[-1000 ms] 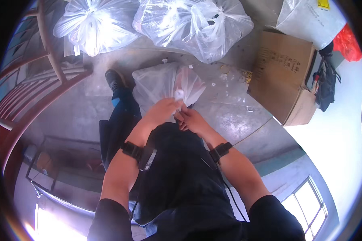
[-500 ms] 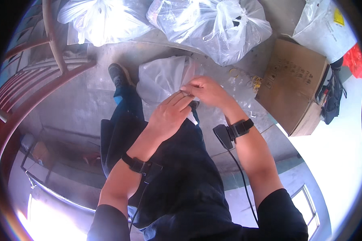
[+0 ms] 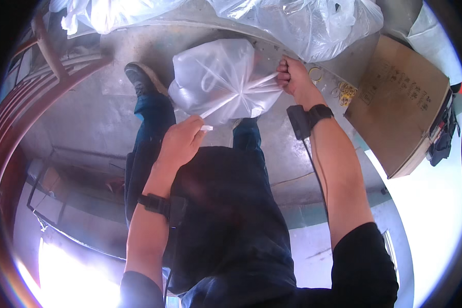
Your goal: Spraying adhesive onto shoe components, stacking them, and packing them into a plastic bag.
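A translucent white plastic bag sits on the floor in front of me, full and rounded, with its neck gathered at a point where folds radiate outward. My left hand is closed around one twisted end of the bag, and a short white tip sticks out past the fingers. At the bag's right side my right hand is closed in a fist on the other end. Both ends are stretched taut in opposite directions. What the bag contains cannot be made out.
More filled plastic bags stand along the far side. A brown cardboard box is at the right, with yellow rubber bands on the floor beside it. A reddish metal railing curves along the left. My shoe rests left of the bag.
My hands were together over the bag's top; now they have moved apart, left and right, each pulling an end. The bag's neck has drawn tight. The view has shifted slightly.
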The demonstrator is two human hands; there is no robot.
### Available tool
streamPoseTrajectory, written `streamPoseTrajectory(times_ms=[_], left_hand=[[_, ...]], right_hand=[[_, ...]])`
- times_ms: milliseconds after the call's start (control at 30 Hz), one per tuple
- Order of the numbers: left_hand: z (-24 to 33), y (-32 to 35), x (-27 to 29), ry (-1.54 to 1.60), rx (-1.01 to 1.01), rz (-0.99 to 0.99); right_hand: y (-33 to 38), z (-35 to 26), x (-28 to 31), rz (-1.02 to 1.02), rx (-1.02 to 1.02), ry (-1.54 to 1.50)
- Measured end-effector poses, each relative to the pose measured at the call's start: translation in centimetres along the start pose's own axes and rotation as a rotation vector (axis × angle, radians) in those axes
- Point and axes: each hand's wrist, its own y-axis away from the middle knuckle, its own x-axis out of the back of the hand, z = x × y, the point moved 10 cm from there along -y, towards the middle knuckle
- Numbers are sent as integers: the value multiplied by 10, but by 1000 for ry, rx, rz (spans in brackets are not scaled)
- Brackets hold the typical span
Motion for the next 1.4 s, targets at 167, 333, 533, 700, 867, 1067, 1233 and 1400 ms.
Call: streamPoseTrajectory(times_ms=[167,333,533,700,867,1067,1233,1400], left_hand=[[-39,-8,-6,117,181,35],[29,-16,31,757,95,47],[89,-44,16,767,-169,59],[36,-62,-24,385,-182,72],[30,-77,-35,281,-161,117],[54,-68,-24,28,-114,127],[47,-62,-38,16,-95,21],[19,-70,-44,467,-13,-47]], right_hand=[[-6,29,37,224,61,30],[124,-20,-37,74,706,690],[190,7,-125,-270,1138,1067],[163,30,-102,-188,616,761],[153,39,-58,-18,295,238],[208,13,-137,-302,763,905],[202,-12,-155,-338,1000,1007],[178,-10,-125,-130,921,1714]])
